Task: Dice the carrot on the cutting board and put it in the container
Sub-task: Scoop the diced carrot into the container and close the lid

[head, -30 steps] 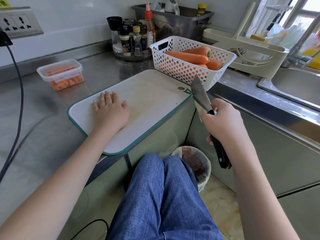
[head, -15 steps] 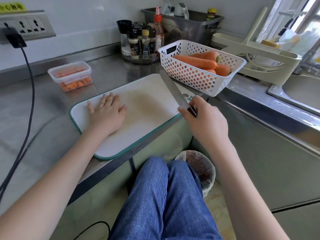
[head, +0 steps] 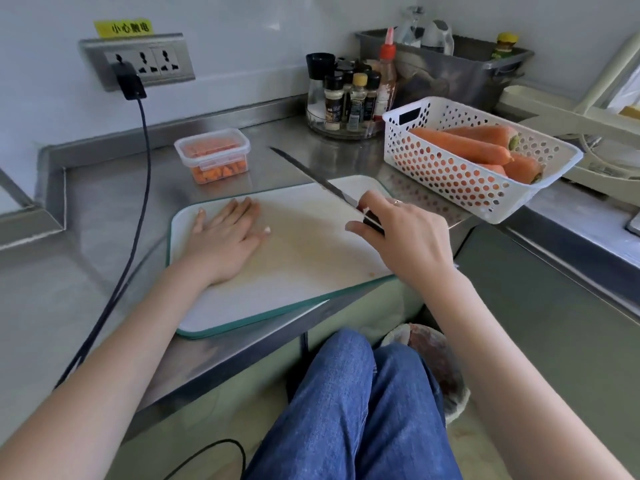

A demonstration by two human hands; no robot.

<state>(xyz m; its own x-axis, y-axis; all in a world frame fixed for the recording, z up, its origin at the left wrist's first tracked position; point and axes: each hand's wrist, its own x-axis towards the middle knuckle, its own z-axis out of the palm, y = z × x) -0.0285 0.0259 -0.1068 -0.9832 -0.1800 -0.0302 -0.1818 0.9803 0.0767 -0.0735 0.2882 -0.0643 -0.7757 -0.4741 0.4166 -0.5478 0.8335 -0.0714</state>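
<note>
Now the right hand (head: 405, 244) brings the knife (head: 313, 176) in from out past the board's edge, where it was a second ago, and lays it low across the far side of the cutting board (head: 304, 251), its grip loose around the handle. The left hand (head: 225, 237) stays flat and open on the board. No carrot is on the board; the diced carrot sits in the closed container (head: 213, 155) on the surface, so this job looks done, with whole carrots (head: 464, 147) waiting in the basket (head: 460, 174).
</note>
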